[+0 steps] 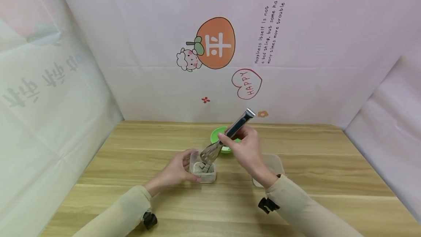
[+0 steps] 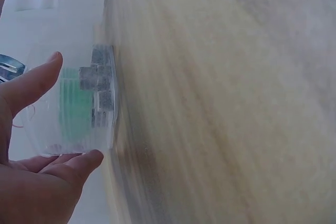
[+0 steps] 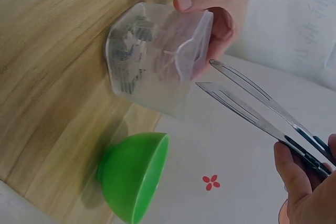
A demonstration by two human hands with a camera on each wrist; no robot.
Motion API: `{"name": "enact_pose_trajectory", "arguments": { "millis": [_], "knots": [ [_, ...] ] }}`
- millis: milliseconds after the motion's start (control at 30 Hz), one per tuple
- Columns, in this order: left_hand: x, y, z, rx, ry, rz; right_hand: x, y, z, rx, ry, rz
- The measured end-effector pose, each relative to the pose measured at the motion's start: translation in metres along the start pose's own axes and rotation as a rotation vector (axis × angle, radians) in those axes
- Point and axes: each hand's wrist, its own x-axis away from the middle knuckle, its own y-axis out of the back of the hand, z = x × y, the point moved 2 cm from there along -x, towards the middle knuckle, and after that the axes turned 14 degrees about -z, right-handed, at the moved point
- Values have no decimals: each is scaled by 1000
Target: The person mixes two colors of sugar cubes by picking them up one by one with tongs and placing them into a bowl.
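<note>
A clear plastic container (image 1: 208,177) stands on the wooden table with several small grey cubes (image 1: 205,167) at its bottom. My left hand (image 1: 175,168) holds it from the left side, thumb and fingers around its walls. Above it, my right hand (image 1: 245,149) grips metal food tongs (image 1: 238,124) with dark handles. In the right wrist view the tongs' slotted tips (image 3: 231,98) are a little apart, with nothing between them, near the container's rim. The left wrist view shows the cubes (image 2: 100,82) through the container wall.
A green bowl (image 3: 131,177) stands behind the container, partly hidden by my right hand in the head view. A translucent lid or shallow box (image 1: 274,162) lies under my right forearm. Printed white cloth (image 1: 148,65) walls the table's back and sides.
</note>
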Motion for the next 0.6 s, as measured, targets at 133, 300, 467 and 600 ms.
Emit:
{"name": "enact_pose_trajectory", "arguments": {
  "millis": [133,300,467,600],
  "knots": [
    [-1,-1,1,3,-14,7,0,-6,-7,30,-2,11],
    [0,-1,2,5,-8,13,2,-12,-14,85,-46,20],
    [1,-2,1,-4,-6,7,5,-20,-21,130,-105,36],
    [1,-3,2,-11,-9,2,7,-25,-25,131,-119,60]
  ]
}}
